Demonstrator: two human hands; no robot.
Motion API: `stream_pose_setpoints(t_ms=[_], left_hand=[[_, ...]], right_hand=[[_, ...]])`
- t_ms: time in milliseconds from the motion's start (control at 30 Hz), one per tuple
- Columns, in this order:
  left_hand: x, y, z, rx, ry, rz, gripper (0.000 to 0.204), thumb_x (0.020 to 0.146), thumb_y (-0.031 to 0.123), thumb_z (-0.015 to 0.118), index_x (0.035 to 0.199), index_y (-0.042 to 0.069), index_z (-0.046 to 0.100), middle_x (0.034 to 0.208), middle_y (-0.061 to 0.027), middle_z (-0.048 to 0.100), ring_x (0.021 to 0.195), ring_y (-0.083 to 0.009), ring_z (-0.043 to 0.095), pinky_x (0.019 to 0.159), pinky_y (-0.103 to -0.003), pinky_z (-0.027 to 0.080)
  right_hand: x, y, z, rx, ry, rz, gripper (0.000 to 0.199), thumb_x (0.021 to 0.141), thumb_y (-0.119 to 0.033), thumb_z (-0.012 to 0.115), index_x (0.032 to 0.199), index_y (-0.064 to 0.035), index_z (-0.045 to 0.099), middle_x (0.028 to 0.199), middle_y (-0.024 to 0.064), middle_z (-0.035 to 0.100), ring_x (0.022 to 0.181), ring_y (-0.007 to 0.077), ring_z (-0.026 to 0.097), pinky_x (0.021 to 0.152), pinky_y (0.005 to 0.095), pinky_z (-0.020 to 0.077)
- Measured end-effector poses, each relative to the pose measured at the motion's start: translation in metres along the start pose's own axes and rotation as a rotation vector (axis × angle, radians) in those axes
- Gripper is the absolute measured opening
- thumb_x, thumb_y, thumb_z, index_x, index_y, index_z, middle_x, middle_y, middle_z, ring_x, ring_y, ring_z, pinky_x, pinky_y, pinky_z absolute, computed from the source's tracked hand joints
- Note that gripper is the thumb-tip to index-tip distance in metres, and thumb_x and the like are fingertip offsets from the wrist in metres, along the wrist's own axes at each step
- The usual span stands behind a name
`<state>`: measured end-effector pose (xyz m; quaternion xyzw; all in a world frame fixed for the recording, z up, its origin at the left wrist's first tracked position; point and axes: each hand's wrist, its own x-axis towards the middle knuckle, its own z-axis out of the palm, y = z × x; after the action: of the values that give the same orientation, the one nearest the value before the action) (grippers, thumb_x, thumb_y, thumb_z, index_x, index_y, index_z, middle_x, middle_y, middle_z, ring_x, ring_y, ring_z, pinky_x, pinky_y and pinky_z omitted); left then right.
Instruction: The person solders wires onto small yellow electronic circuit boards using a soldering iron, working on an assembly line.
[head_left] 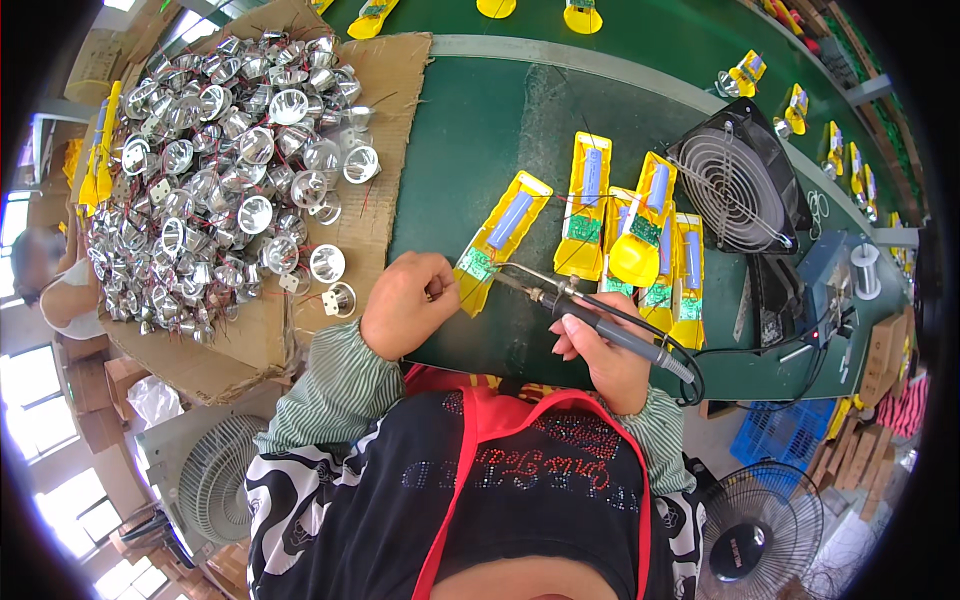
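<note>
My right hand [612,355] is closed around the grey handle of a soldering iron [640,346], which has a thin metal tube running beside its tip. The tip points left at the green circuit board end of a yellow flashlight housing [510,222] with a blue cylindrical battery in it. Beside that housing's lower end, my left hand [410,305] is closed with fingers curled together. What it pinches, if anything, is hidden. Just right of this piece lies another yellow housing [580,240], and several more are bunched by the iron, one with a round yellow head [634,260].
A heap of silver reflector cups [240,170] with red wires covers cardboard [400,130] at left. A black fan with a wire grille [740,185] stands at right, near a solder spool [866,272] and a blue-grey box [832,275]. More yellow housings line the far bench.
</note>
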<state>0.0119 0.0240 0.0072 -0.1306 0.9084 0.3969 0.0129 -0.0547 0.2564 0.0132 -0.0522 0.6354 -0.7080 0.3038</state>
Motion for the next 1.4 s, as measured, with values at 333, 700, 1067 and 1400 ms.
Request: stream_pose_setpoints(t_ms=[333,700,1067,1400], left_hand=[[-0.006,-0.004,-0.003,-0.099,0.019,0.041,0.013,0.076,0.01,0.065,0.087,0.003,0.064,0.068,-0.007,0.059,0.067,-0.0214,0.054,0.057,-0.032,0.045],[-0.002,0.001,-0.006,-0.067,-0.055,0.107,0.014,0.075,0.006,0.066,0.088,0.001,0.065,0.076,-0.0102,0.061,0.074,-0.0226,0.058,0.068,-0.032,0.045],[-0.001,0.008,0.014,0.097,0.11,0.165,0.005,0.075,0.005,0.063,0.079,0.002,0.06,0.074,-0.0116,0.058,0.074,-0.0316,0.052,0.067,-0.039,0.041],[0.002,0.009,0.013,0.156,0.202,0.222,0.008,0.074,0.004,0.063,0.08,0.002,0.058,0.09,-0.0121,0.056,0.085,-0.0317,0.051,0.074,-0.039,0.042]], right_hand=[[-0.002,0.0,-0.001,0.022,0.004,0.025,0.021,0.083,-0.001,0.058,0.101,0.005,0.05,0.08,0.0153,0.064,0.061,0.0153,0.062,0.052,0.0238,0.0507],[0.001,-0.002,-0.001,0.024,-0.002,0.038,0.021,0.082,-0.001,0.058,0.101,0.0052,0.05,0.081,0.0151,0.064,0.06,0.0155,0.062,0.053,0.024,0.0509],[0.003,0.0,0.0,0.018,-0.02,0.041,0.02,0.083,-0.005,0.061,0.099,0.0047,0.054,0.08,0.0107,0.065,0.064,0.013,0.063,0.055,0.0231,0.0507],[0.005,-0.002,-0.001,-0.002,-0.004,0.033,0.019,0.083,-0.004,0.061,0.098,0.0049,0.054,0.08,0.0095,0.064,0.064,0.0126,0.063,0.055,0.023,0.0506]])
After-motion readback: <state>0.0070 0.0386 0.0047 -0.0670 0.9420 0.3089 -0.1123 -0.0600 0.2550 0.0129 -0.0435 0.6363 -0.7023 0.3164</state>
